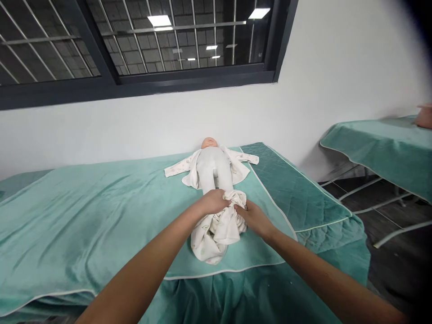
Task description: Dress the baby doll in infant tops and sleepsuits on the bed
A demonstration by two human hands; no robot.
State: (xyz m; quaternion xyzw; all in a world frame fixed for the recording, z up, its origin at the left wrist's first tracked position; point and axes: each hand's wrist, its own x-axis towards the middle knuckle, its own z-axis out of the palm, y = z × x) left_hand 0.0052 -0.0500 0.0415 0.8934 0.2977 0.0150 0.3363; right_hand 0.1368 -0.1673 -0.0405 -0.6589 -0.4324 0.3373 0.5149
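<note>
A baby doll [212, 163] lies on its back on the green cover, head toward the wall, legs toward me. Its arms are in a white printed jacket [178, 167] that is spread open at both sides. At the doll's feet, my left hand [215, 201] is closed on bunched white printed baby pants [219, 234]. My right hand [251, 217] pinches the same cloth from the other side. One part of the pants hangs down onto the bed. The doll's feet are hidden behind my hands and the cloth.
The green velvet cover [101, 216] spreads over the bed, with a quilted darker green layer [297, 193] at right. Behind stands a white wall [135, 126] below a barred window [189, 40]. Another green-covered table [388, 144] is at right, with a pinkish pot [424, 117] on it.
</note>
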